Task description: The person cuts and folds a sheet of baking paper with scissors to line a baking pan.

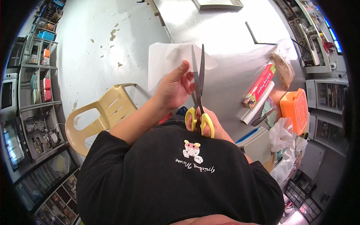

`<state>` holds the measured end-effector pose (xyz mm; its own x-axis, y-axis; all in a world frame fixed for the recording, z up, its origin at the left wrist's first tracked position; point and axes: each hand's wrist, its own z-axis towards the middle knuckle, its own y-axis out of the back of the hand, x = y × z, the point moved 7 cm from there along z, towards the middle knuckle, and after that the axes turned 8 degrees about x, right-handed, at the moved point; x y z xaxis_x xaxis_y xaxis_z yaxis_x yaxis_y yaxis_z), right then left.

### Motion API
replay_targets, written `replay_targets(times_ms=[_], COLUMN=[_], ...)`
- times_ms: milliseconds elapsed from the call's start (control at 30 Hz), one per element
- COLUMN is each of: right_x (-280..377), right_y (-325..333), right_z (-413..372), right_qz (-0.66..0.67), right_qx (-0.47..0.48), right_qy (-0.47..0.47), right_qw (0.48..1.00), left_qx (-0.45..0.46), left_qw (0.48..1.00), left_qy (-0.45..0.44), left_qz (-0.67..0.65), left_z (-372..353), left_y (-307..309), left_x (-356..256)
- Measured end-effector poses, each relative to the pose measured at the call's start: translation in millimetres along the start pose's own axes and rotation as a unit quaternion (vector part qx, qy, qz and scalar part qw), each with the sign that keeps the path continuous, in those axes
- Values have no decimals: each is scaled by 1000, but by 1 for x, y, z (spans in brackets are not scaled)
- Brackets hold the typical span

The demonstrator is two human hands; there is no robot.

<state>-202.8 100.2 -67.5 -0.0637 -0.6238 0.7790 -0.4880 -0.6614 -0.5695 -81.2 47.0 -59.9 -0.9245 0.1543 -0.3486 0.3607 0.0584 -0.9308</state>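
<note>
A thin white sheet of paper [159, 62] is pinched in my left hand [175, 88], thumb up and fingers curled, over the near left part of the metal table. My right hand [210, 118] grips a pair of scissors [199, 99] by its yellow handles, close in front of my black shirt. Its long blades point away from me and stand slightly apart. They overlap the right part of the sheet in this view, just right of my left fingers.
On the metal table [225, 60] lie a red baking paper box [258, 85], a white roll [258, 102] and a bag of brown stuff [283, 65]. An orange container [293, 110] and plastic bags [283, 140] are at right. A beige chair [103, 112] stands left.
</note>
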Motion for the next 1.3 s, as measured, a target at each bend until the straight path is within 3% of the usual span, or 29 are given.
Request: replay_targets(times_ms=[67, 267, 333, 633, 1300], right_x=[-6, 0, 0, 9, 8], right_y=[2, -2, 0, 0, 5], right_z=[1, 4, 5, 7, 2], right_qz=[89, 36, 52, -48, -126], right_qx=[-10, 28, -6, 17, -4], right_qy=[-29, -46, -25, -6, -2], right_qw=[996, 998, 998, 999, 992], left_qx=[-1, 4, 10, 19, 23], left_qw=[1000, 999, 999, 998, 999], left_qy=[4, 4, 4, 7, 3], left_qz=[-15, -38, -45, -59, -42], left_z=[1, 4, 5, 7, 9], left_y=[4, 8, 10, 8, 8], left_x=[2, 2, 2, -1, -3])
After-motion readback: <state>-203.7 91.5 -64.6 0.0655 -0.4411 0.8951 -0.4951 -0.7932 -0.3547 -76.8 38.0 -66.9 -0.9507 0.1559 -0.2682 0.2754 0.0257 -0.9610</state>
